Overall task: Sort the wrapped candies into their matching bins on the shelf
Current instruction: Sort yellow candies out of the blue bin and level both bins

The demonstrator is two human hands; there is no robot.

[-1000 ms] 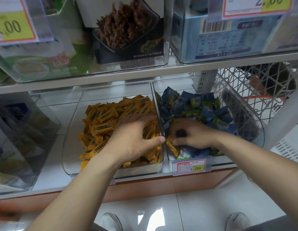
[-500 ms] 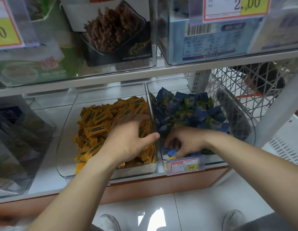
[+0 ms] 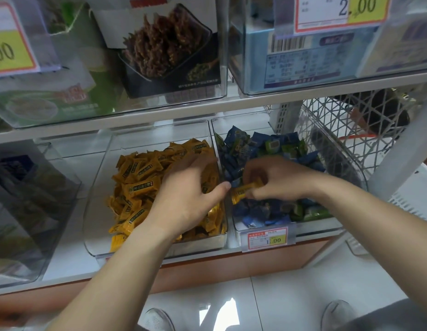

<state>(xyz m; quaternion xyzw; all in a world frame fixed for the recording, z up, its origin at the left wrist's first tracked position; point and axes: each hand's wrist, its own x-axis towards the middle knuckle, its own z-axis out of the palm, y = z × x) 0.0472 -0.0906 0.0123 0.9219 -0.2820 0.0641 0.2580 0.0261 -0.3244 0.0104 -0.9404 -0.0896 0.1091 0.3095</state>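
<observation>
Two clear bins stand side by side on the lower shelf. The left bin [image 3: 97, 211] holds a heap of yellow wrapped candies [image 3: 136, 187]; the right bin [image 3: 238, 226] holds blue and green wrapped candies [image 3: 267, 149]. My right hand [image 3: 277, 177] is over the right bin and pinches a yellow candy [image 3: 241, 191] lifted above the blue ones. My left hand [image 3: 186, 194] lies over the right part of the yellow heap, fingers spread into the candies and thumb pointing toward the pinched candy; its fingertips are blurred.
A price tag [image 3: 267, 238] hangs on the right bin's front. A white wire basket [image 3: 346, 130] stands to the right. Clear boxes of packaged goods [image 3: 159, 56] fill the upper shelf, and another clear bin [image 3: 28, 211] sits at the left.
My right hand has come up out of the blue candies with a yellow candy pinched in it. My left hand has stayed on the yellow heap. The camera has moved slightly.
</observation>
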